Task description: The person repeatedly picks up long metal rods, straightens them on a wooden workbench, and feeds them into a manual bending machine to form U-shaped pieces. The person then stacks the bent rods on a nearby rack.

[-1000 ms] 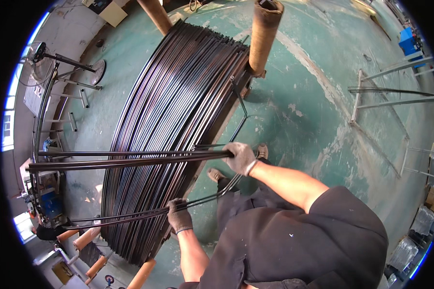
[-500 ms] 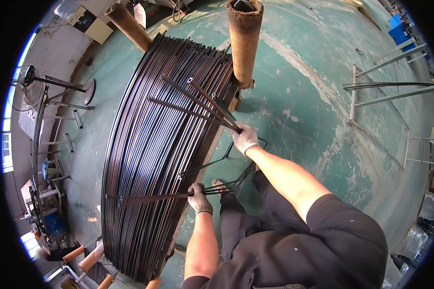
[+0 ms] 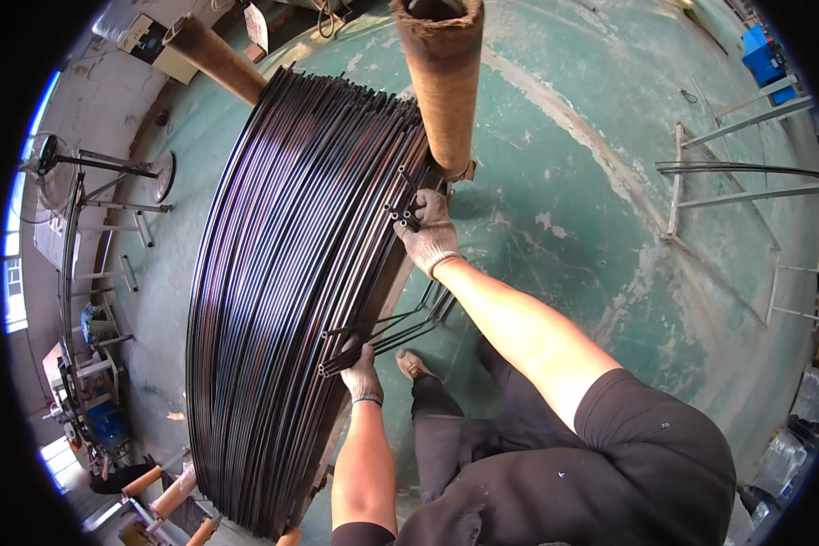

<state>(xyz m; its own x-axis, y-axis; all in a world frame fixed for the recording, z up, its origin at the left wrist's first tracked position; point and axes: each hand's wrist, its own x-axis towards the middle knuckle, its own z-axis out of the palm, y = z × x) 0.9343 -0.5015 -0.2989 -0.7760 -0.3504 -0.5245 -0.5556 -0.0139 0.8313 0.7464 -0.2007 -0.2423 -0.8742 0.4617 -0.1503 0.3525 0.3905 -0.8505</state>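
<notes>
In grey knit gloves, both my hands are at the right edge of a big stack of long dark metal tubes (image 3: 273,255). My right hand (image 3: 428,241) is closed around the ends of several thin bent tubes (image 3: 404,217), whose hollow mouths show beside the fingers. Lower down, my left hand (image 3: 361,375) grips the other ends of these bent tubes, which poke out past it over the stack's edge. One more hollow end (image 3: 326,335) lies just above that hand. Between the hands the tubes' bent middles (image 3: 432,309) reach out over the floor.
A thick brown cardboard-like post (image 3: 441,91) rises at the stack's far right corner, and another (image 3: 217,59) leans at its far left. A fan (image 3: 50,164) stands on the left. At the right is a metal frame (image 3: 678,182) bearing dark rods. My shoe (image 3: 412,366) is close to the stack.
The bent tubes' ends, spread out across the stack before, are now drawn back to its right edge. My right hand has moved left and up, my left hand slightly left.
</notes>
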